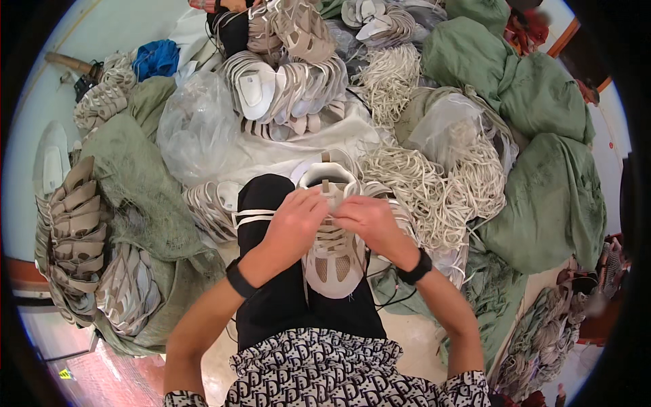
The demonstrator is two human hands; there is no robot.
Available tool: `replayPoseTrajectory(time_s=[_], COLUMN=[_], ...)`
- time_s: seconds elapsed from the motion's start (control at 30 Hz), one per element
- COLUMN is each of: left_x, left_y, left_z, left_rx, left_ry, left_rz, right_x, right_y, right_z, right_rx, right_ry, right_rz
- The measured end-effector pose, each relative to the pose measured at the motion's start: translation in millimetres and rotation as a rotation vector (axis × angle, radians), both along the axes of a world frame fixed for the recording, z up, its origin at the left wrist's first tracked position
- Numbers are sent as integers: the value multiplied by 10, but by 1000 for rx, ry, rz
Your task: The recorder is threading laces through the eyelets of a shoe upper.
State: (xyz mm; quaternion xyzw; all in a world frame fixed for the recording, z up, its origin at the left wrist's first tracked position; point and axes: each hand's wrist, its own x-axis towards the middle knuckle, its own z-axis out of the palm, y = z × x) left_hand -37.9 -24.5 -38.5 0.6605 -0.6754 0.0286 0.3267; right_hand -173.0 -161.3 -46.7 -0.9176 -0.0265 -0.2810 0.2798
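A beige and white shoe upper (pixel 333 271) rests on my black-trousered lap, its toe toward me and its padded collar away. Pale laces (pixel 331 237) cross its front in rows. Both hands meet over the top eyelets, just below the tongue. My left hand (pixel 296 220) is closed, its fingertips pinching at the lace on the left side. From the right, my right hand (pixel 368 218) pinches at the lace too, fingers bent inward. The fingertips are partly hidden and slightly blurred. White lace ends (pixel 254 216) hang out over my left knee.
A heap of loose cream laces (pixel 434 186) spreads to the right, beside green cloth sacks (pixel 542 203). Stacked shoe uppers (pixel 291 85) lie ahead, and more uppers (pixel 78 224) at the left. A clear plastic bag (pixel 198 129) sits front left.
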Motion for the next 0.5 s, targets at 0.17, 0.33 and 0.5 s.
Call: replayPoseTrajectory(time_s=[0.17,0.33,0.5], left_x=[37,60,21], left_y=[-14,85,34], left_z=[-139,-160,-199], left_rx=[50,34,-35], left_ry=[-224,-149,-31], left_rz=[13,69,104], right_x=[26,-30,21], right_y=[80,71,65], right_z=[-85,-91,-25], right_rx=[-217,-246,-293], right_ry=[153,180,195], right_rz=[-170,-172,-146])
